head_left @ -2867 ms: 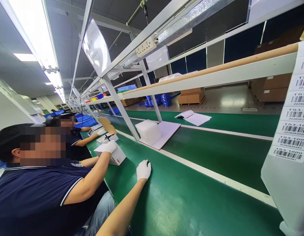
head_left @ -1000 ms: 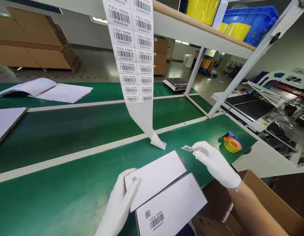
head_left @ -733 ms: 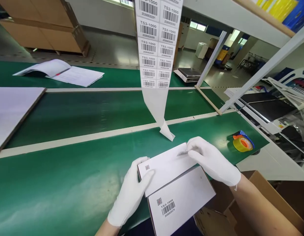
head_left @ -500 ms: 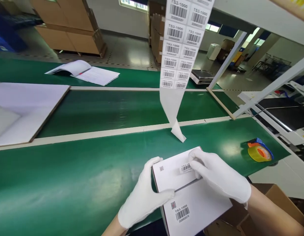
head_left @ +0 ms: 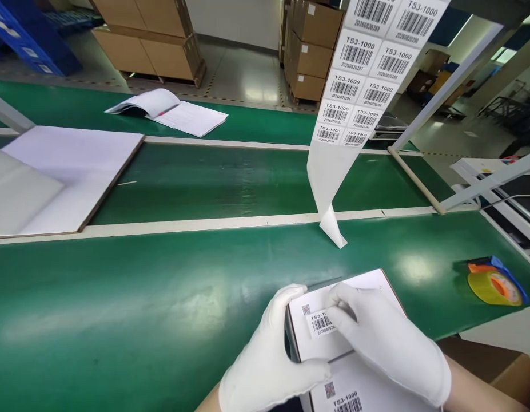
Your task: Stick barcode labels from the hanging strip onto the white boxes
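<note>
Both my hands wear white gloves. My left hand (head_left: 269,360) grips the left edge of a white box (head_left: 367,289) lying on the green belt (head_left: 140,309). Fingers of my right hand (head_left: 385,343) press a barcode label (head_left: 320,323) flat onto that box's top, beside a small QR mark. A second white box (head_left: 354,395) with its own TS3-1000 label lies under it, nearer to me. A long strip of barcode labels (head_left: 359,86) hangs from above, its bare backing tail touching the belt just beyond the boxes.
A yellow tape roll in a blue-orange dispenser (head_left: 496,283) sits on the belt at right. A white board (head_left: 76,166) lies at left, an open booklet (head_left: 170,111) on the far belt. Cardboard cartons (head_left: 162,34) stand on the floor behind. A brown carton's edge (head_left: 505,372) shows bottom right.
The view swung from co-workers on the left to my own boxes. My right hand carried a loose label to the upper box and laid it down; it now presses it flat.
</note>
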`<state>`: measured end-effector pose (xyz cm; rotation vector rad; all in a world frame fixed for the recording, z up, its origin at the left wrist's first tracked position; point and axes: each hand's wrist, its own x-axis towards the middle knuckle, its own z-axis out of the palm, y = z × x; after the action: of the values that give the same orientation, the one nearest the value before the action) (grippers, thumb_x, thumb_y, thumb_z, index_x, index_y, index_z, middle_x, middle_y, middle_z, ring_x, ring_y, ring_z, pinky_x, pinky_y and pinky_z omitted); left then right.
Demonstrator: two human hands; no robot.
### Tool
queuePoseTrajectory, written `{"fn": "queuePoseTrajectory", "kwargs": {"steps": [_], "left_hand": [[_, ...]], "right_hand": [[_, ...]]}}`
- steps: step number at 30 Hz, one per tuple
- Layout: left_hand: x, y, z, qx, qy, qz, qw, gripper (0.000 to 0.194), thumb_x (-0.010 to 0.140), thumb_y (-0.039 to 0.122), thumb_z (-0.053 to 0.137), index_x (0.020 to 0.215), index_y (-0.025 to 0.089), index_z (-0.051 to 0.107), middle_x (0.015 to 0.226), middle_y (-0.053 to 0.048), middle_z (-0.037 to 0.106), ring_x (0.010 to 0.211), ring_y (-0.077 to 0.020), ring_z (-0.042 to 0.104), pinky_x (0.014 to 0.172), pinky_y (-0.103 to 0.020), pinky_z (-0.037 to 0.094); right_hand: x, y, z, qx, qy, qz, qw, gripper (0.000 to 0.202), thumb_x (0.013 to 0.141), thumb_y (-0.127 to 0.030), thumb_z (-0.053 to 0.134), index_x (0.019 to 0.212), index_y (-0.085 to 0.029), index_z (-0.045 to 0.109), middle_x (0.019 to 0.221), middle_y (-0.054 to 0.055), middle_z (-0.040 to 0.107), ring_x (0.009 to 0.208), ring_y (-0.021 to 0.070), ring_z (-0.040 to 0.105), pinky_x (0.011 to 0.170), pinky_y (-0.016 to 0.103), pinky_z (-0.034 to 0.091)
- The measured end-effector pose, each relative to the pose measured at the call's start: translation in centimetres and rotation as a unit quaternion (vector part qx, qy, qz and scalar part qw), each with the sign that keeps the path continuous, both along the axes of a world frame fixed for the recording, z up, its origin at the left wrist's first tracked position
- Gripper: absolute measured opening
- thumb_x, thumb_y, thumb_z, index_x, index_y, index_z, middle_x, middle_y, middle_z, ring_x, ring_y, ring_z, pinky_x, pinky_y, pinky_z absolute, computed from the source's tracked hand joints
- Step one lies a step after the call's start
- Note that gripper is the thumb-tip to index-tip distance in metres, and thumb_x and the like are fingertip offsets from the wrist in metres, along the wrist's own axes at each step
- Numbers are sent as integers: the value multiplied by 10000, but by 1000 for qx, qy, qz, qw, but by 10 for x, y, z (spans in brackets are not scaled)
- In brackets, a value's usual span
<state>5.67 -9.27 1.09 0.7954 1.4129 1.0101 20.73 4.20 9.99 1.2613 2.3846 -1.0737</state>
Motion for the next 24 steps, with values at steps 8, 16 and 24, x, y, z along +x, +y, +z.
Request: {"fn": "queuePoseTrajectory", "kwargs": {"steps": [8,16,24], "left_hand": [[0,1,-4,28,-3,-6,1000,1048,604,169,895,1452,345,305,1510,-92,444,1324,-351,544,1109,-523,497],[-1,0,-7,18,26,-18,999,1076,626,212,896,1472,370,250,1632,-81,279,1461,-356,408,1207,-551,404],[-1,-1,-6,-1,40,-21,999,1056,619,225,900,1461,365,278,1603,-91,312,1409,-374,458,1161,-558,448]], "right_hand": [[4,-3,-11,16,-10,-7,1000,186,953,-220,473,862,-256,630,847,-15,742,781,206,711,595,309,473],[-1,-1,-8,-6,-45,-9,999,192,959,-208,476,890,-268,645,854,-26,746,783,203,718,611,321,500],[1,-2,-6,1,-48,-1,999,202,973,-225,466,871,-266,635,842,-28,738,770,201,711,659,337,520]]}}
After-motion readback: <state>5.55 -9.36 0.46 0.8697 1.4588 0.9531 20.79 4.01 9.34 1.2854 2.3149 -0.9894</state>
